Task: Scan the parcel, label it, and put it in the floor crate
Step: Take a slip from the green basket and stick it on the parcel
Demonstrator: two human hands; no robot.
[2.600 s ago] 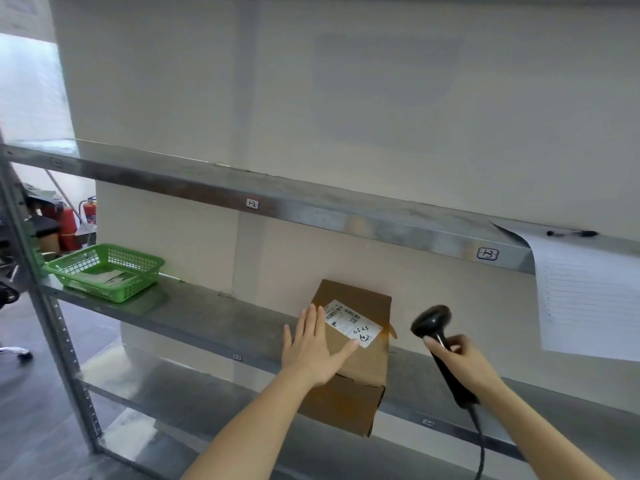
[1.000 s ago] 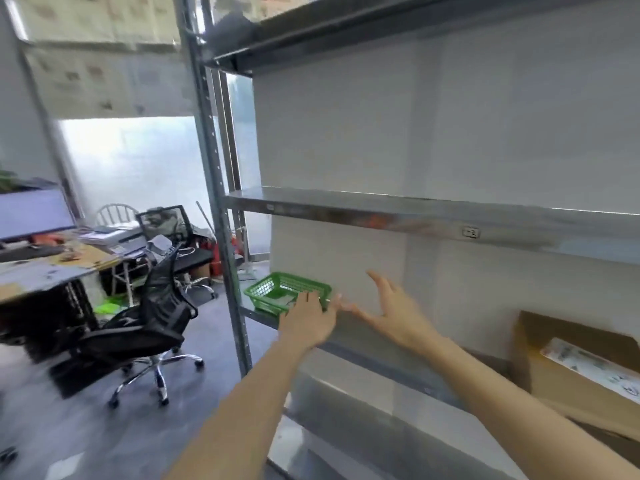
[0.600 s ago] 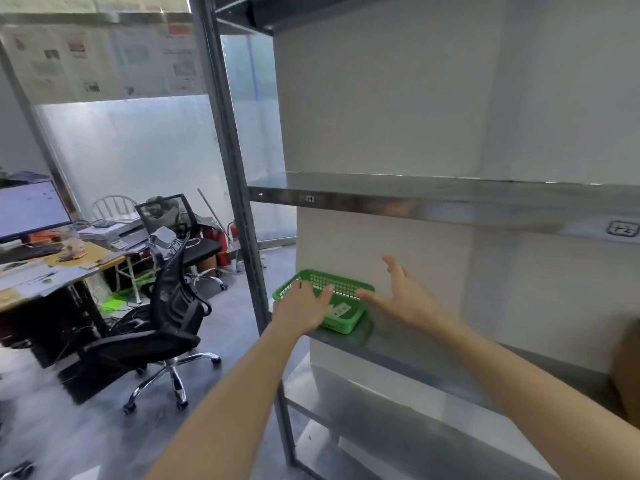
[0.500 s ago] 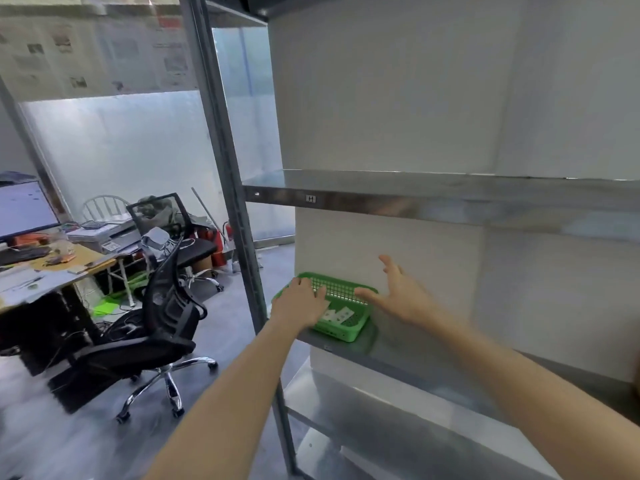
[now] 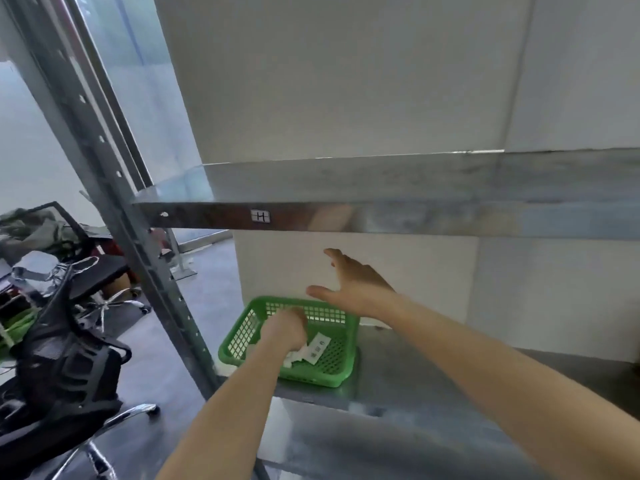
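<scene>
A green plastic basket [image 5: 313, 376] sits at the left end of the metal shelf [image 5: 415, 379]. White label slips [image 5: 319, 347] lie inside it. My left hand [image 5: 286, 328] reaches down into the basket, its fingers curled onto the slips; the back of the hand hides whether they grip one. My right hand [image 5: 358, 289] hovers open, fingers spread, just above the basket's far right rim and holds nothing. The parcel, the scanner and the floor crate are out of view.
An upper metal shelf [image 5: 381, 216] runs across just above my hands. The rack's steel upright [image 5: 114, 209] stands left of the basket. A black office chair [image 5: 65, 368] and a cluttered desk area stand on the grey floor at the left.
My view turned left, away from the parcel, and closed in on the green basket. My right hand no longer holds the scanner. My left hand has dropped from the rim into the basket.
</scene>
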